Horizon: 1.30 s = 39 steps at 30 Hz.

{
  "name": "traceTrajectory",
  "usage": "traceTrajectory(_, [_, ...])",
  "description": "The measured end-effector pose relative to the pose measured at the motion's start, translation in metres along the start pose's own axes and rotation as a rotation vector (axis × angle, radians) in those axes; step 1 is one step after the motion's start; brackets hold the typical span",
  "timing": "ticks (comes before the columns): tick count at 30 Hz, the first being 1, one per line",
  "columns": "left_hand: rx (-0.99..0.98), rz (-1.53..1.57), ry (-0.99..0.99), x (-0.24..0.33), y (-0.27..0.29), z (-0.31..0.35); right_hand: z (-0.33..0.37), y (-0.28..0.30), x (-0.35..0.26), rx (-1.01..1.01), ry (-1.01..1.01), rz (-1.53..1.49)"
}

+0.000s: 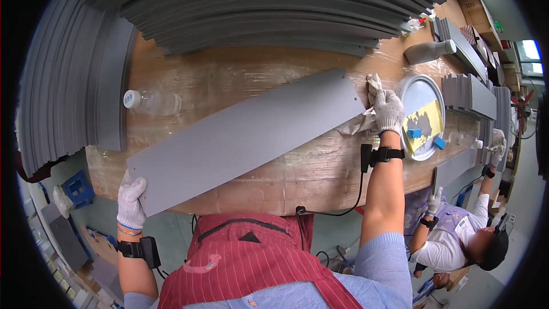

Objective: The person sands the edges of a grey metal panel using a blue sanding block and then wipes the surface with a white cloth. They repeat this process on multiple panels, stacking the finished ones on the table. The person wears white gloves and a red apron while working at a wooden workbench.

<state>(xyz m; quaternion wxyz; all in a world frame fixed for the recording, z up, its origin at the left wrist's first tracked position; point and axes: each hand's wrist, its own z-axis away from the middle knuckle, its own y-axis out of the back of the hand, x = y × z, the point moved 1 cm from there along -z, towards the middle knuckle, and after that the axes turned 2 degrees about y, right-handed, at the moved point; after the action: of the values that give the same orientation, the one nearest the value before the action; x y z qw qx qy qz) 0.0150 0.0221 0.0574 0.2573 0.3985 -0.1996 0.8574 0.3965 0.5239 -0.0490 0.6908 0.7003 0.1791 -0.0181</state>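
Observation:
A long flat grey panel [246, 143] lies slantwise in front of me, its right end farther away than its left. Gloved in white, my left hand [132, 199] is closed around the near left end of the panel. My right hand [389, 111], also gloved, is closed on a crumpled whitish rag [373, 87] beside the panel's right end. More of the rag spreads under that hand toward the panel's corner. Just right of this hand sits a round white lid [407, 94] bearing a stained yellow sheet [433, 115] and small blue blocks [439, 143].
Stacks of grey panels line the table's far side [274, 8] and left side [74, 80]. A clear plastic bottle [151, 102] lies at the left on the film-covered table [274, 189]. A grey bottle [430, 51] is at the far right. Another person [457, 234] works at the lower right.

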Motion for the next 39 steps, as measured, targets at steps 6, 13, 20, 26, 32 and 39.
traceTrajectory(6, [0.048, -0.233, -0.044, 0.003, 0.026, 0.010, 0.048, 0.096, -0.078, 0.049, -0.009, -0.536])
traceTrajectory(13, [0.062, -0.250, -0.140, 0.033, -0.015, 0.019, 0.187, 0.071, -0.293, -0.244, 0.988, -0.734])
traceTrajectory(20, [0.147, -0.226, -0.121, 0.024, -0.004, 0.036, 0.107, -0.001, -0.222, 0.025, 0.720, -0.363])
traceTrajectory(26, [0.157, -0.122, -0.149, 0.025, -0.012, 0.032, 0.007, -0.025, -0.092, 0.053, 0.338, 0.036])
traceTrajectory(32, [0.270, -0.338, -0.463, 0.039, 0.041, 0.041, -0.019, 0.026, 0.001, -0.165, -0.220, -0.117])
traceTrajectory(39, [0.012, -0.929, -1.080, 0.071, 0.030, 0.066, 0.110, 0.167, -0.122, -0.131, 0.076, -1.098])
